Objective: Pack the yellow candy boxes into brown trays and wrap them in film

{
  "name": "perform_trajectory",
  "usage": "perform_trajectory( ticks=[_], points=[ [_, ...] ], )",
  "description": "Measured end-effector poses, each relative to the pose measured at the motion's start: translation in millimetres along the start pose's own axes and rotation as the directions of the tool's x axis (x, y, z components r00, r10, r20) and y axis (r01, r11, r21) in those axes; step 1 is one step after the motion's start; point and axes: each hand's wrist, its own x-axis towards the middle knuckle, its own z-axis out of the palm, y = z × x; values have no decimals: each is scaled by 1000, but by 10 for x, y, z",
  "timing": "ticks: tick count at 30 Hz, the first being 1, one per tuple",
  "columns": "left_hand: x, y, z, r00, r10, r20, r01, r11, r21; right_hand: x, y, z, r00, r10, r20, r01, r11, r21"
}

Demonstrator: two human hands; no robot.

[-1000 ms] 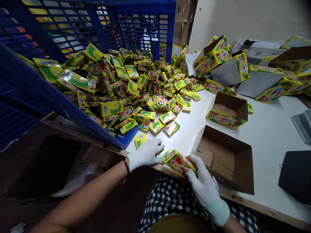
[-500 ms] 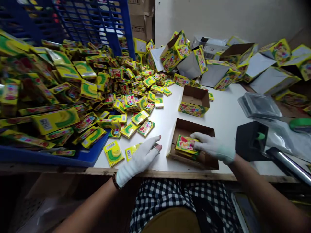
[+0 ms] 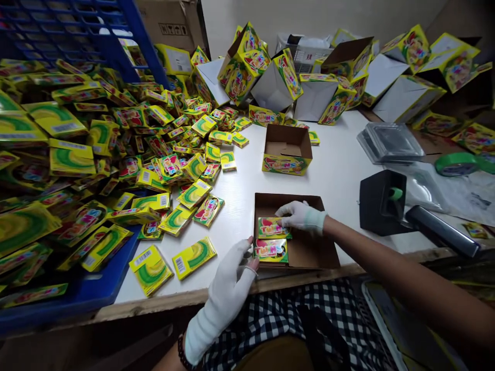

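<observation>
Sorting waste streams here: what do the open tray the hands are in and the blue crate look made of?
The open tray looks like thin cardboard: matte brown inside, folded flaps, printed glossy outside on its twin. The blue crate looks like moulded plastic, with a uniform lattice wall and slight sheen.

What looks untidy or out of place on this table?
The small yellow packets lie spilled in a loose heap from the blue crate across the white table, at all angles. Behind, the display cartons are tumbled on their sides. Only the packets in the open brown box lie flat.

white table (image 3: 340, 175) | small packets (image 3: 193, 257) (loose, scattered) | open cartons (image 3: 286, 149) | black dispenser (image 3: 381, 208)
</observation>
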Motion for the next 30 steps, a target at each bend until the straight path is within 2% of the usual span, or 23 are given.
perform_trajectory(
  ticks=[4, 6, 8, 9, 11, 13, 14, 16, 18, 19, 21, 23, 25, 27, 29, 30],
  points=[
    [-101, -55, 11, 998, 69, 15, -70, 997, 44, 18, -189, 236, 995, -100, 0, 96, 953, -288],
    [-106, -88, -114, 991, 129, 25, -132, 980, 151, -27, -246, 322, 986, -165, -11, 144, 892, -429],
    [-57, -141, -330, 985, 175, -4, -163, 922, 350, -73, -269, 370, 974, -227, 12, 202, 841, -502],
    [-20, -178, -458, 985, 168, -22, -138, 870, 472, -92, -269, 382, 969, -245, 36, 229, 829, -510],
    [45, -269, -715, 997, 66, -44, -19, 738, 675, -121, -256, 383, 964, -256, 72, 258, 834, -488],
    [64, -353, -922, 995, -85, -61, 102, 662, 742, -148, -244, 359, 963, -266, 45, 258, 856, -448],
    [54, -377, -993, 987, -135, -82, 153, 679, 718, -166, -248, 338, 958, -287, -1, 260, 867, -424],
    [16, -361, -1055, 971, -180, -155, 237, 798, 555, -219, -292, 279, 923, -360, -136, 295, 889, -351],
    [-3, -238, -1013, 959, -203, -196, 248, 936, 249, -296, -396, 211, 869, -418, -265, 368, 904, -220],
    [6, -140, -958, 961, -203, -189, 217, 975, 55, -342, -468, 179, 852, -425, -305, 400, 905, -143],
    [63, 93, -794, 976, -172, -131, 123, 941, -315, -437, -633, 141, 854, -407, -325, 434, 901, 12],
    [153, 312, -590, 991, -110, -81, 49, 839, -541, -520, -781, 144, 903, -354, -244, 402, 897, 185],
    [244, 454, -391, 995, -78, -63, 23, 792, -610, -576, -861, 174, 943, -319, -91, 330, 873, 358],
    [305, 501, -244, 990, -70, -122, -12, 822, -569, -595, -842, 187, 951, -310, -15, 280, 838, 467],
    [313, 487, -171, 960, -42, -277, -77, 911, -406, -572, -728, 146, 946, -310, -91, 317, 837, 445],
    [294, 475, -156, 931, 18, -365, -127, 953, -277, -546, -647, 104, 939, -302, -164, 343, 862, 375]
  ],
)
